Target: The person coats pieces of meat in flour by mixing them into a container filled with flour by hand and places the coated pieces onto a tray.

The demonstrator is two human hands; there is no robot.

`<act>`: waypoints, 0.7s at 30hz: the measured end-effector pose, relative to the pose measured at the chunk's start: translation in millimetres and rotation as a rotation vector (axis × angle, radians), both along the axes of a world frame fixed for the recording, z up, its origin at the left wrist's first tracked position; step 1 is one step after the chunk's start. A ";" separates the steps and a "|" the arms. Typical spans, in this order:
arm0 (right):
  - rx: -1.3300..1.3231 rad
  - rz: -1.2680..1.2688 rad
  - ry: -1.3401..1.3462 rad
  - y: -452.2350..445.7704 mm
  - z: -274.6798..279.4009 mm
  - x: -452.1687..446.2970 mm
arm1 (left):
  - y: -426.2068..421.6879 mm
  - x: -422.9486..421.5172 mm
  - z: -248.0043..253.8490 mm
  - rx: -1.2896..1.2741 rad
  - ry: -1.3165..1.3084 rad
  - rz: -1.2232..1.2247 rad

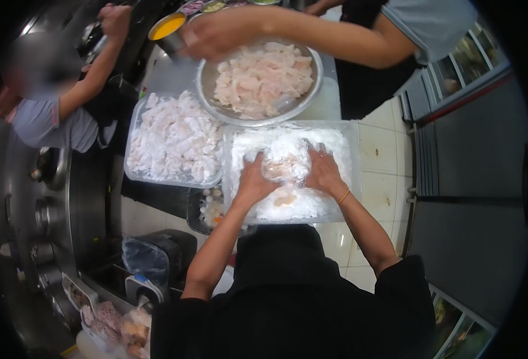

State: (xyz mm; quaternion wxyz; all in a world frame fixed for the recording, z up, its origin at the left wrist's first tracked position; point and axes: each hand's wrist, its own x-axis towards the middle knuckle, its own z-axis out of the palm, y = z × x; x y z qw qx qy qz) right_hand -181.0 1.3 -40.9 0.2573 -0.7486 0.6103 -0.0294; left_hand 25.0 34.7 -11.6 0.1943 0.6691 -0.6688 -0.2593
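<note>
My left hand (257,178) and my right hand (324,170) are in a tray of white flour (337,206), one on each side of a heap of floured meat pieces (288,167). The fingers of both hands are spread and partly sunk in the flour, with the pieces between the hands. A small bare-looking piece (285,198) lies nearer to me. Left of this tray, a second tray holds many floured pieces (177,140). Beyond them stands a steel bowl (315,96) of raw, pale meat strips (264,81).
Across the table, a person's blurred arm (300,30) reaches over the bowl beside a metal cup of yellow liquid (168,27). Another person (66,113) stands at the left by the stoves. A lined bin (147,256) is at lower left; refrigerators (473,149) are at right.
</note>
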 end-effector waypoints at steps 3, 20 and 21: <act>-0.125 0.008 -0.179 -11.1 -14.1 7.0 | -25.5 -5.3 11.3 0.162 0.530 0.007; 0.061 0.030 -0.040 -10.3 42.8 -19.5 | 5.3 11.0 9.6 0.118 -0.052 -0.027; 0.062 0.069 -0.024 -8.6 43.1 -13.7 | 5.3 7.2 8.5 0.114 -0.082 -0.053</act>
